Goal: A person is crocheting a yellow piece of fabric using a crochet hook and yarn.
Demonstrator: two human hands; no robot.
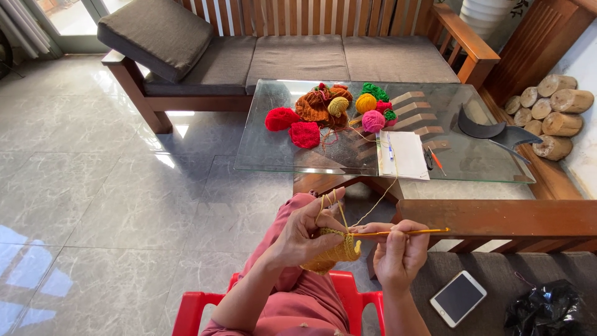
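My left hand (303, 231) holds a piece of yellow crochet work (336, 251) over my lap, with yellow yarn looped over its fingers. My right hand (398, 249) grips a yellow crochet hook (410, 233) whose tip is in the work. The yarn strand (382, 198) runs up from my hands to the glass table (280, 155), where a yellow ball of yarn (365, 102) lies among red, pink, green and brown balls.
A notebook with a pen (403, 154) and a dark curved piece (482, 129) lie on the glass table. A wooden sofa (298, 59) stands behind it. A phone (458, 297) and a black bag (547, 308) lie on the bench to my right. I sit on a red stool (193, 311).
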